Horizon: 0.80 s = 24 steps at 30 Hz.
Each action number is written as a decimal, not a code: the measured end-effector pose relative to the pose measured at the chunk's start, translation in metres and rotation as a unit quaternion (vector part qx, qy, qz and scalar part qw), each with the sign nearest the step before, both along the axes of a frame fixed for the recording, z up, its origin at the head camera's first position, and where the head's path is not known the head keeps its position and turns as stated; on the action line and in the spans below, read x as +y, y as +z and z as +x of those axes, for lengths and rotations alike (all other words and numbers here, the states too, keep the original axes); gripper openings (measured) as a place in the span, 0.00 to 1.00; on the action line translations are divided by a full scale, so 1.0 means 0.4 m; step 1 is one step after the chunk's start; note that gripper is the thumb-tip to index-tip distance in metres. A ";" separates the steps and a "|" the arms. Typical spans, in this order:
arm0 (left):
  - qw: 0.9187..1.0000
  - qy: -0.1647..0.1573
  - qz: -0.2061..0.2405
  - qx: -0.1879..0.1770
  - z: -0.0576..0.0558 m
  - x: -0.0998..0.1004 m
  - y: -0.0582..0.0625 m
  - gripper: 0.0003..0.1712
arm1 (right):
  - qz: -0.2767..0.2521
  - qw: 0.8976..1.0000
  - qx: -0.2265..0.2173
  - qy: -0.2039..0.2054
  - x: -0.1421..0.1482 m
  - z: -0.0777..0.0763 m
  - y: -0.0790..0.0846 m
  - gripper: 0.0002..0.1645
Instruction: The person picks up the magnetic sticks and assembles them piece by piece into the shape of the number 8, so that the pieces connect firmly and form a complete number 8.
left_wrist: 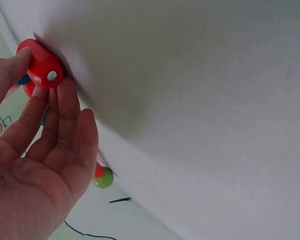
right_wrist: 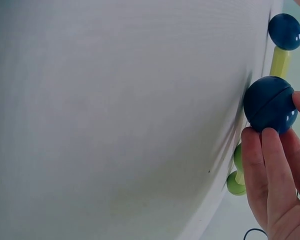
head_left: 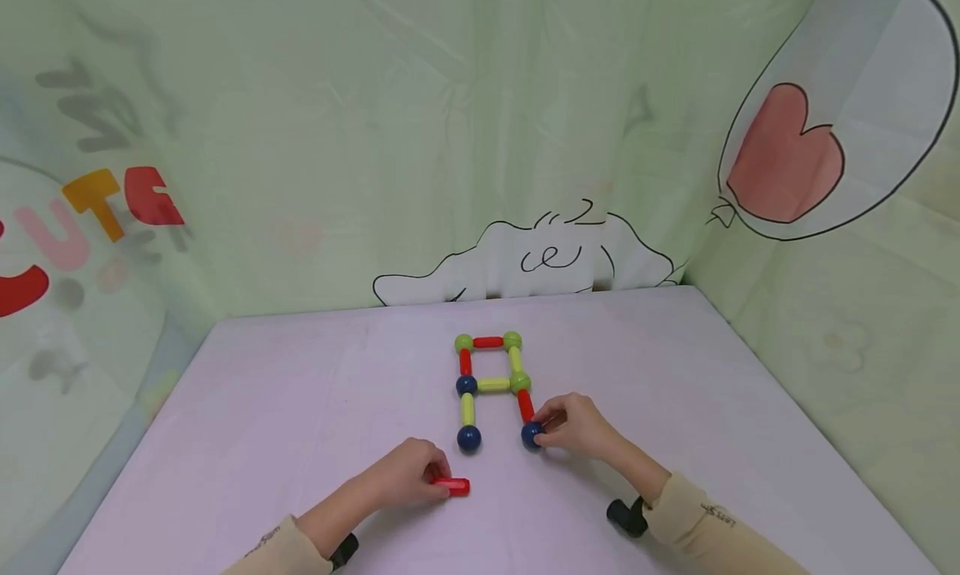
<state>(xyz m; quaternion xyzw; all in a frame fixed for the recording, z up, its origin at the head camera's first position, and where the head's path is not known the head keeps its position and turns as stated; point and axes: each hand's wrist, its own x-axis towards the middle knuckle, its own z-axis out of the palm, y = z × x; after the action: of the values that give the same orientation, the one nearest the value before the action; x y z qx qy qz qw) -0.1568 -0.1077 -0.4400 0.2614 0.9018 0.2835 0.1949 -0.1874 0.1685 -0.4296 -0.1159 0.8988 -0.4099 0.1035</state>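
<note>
On the table lies a frame of coloured rods and balls: a square with two legs toward me. My right hand pinches the dark blue ball at the end of the right leg's red rod; the right wrist view shows this ball between thumb and fingertips. The left leg is a yellow rod ending in another blue ball. Nearer me, my left hand holds a loose red rod between thumb and fingers. In the left wrist view a silvery disc shows on the end of this rod.
The square's far corners are green balls joined by a red rod. A yellow rod forms its near side. Behind the lilac-covered table hangs a pale green printed curtain, with more curtain at both sides.
</note>
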 end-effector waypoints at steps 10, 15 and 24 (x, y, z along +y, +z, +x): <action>0.999 -0.006 0.012 0.032 -0.014 0.018 0.006 0.05 | 0.012 1.000 -0.011 -0.016 -0.003 -0.005 -0.007 0.11; 0.999 0.004 0.020 0.037 -0.023 0.035 0.013 0.07 | 0.014 1.000 -0.014 -0.022 -0.004 -0.004 -0.007 0.11; 0.997 0.019 0.057 0.045 -0.045 0.068 0.026 0.09 | 0.019 0.999 -0.015 -0.034 -0.007 -0.003 -0.005 0.11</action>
<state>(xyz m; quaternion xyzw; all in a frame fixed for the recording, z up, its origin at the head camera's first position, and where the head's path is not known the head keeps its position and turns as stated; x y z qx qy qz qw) -0.1749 -0.0804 -0.4296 0.2670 0.8971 0.3258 0.1335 -0.1884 0.1656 -0.4316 -0.0774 0.9081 -0.3981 0.1047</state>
